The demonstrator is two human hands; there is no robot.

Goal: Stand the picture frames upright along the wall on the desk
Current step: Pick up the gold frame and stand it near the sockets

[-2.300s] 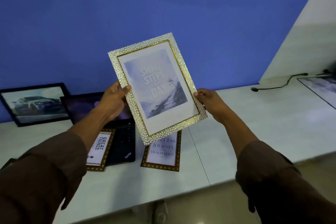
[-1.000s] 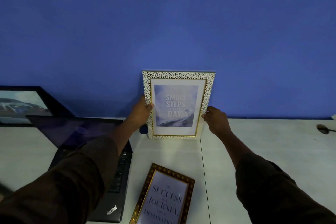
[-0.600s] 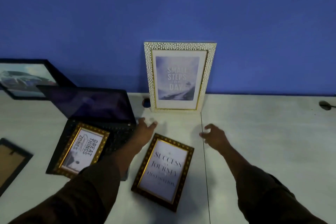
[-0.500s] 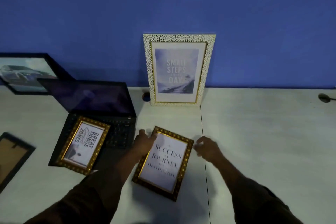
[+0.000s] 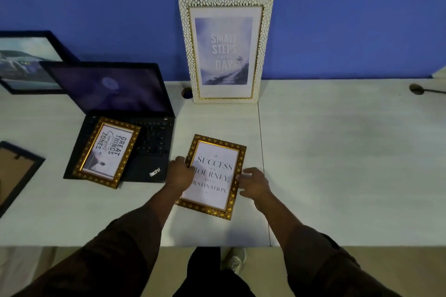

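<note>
A gold-brown frame reading "Success, Journey, Destination" (image 5: 213,173) lies flat on the white desk (image 5: 337,157). My left hand (image 5: 179,173) grips its left edge, thumb on the frame's border. My right hand (image 5: 254,184) holds its right edge with the fingers curled onto it. A white-and-gold pebbled frame reading "Small Steps Every Day" (image 5: 225,48) stands upright against the blue wall (image 5: 337,19). A second gold-brown frame, "Great Things" (image 5: 107,152), lies on the keyboard of an open laptop (image 5: 111,89). A black frame with a car picture (image 5: 26,62) leans on the wall at far left.
A dark frame lies face down at the left edge (image 5: 14,171). A cable hole (image 5: 187,93) sits beside the standing frame, and a cable end (image 5: 418,89) lies at the far right. A seam (image 5: 261,152) runs across the desk. My legs and a shoe show below the front edge.
I set the white-and-gold frame upright against the wall and let go. Both hands came back down to the Success frame and now hold its side edges.
</note>
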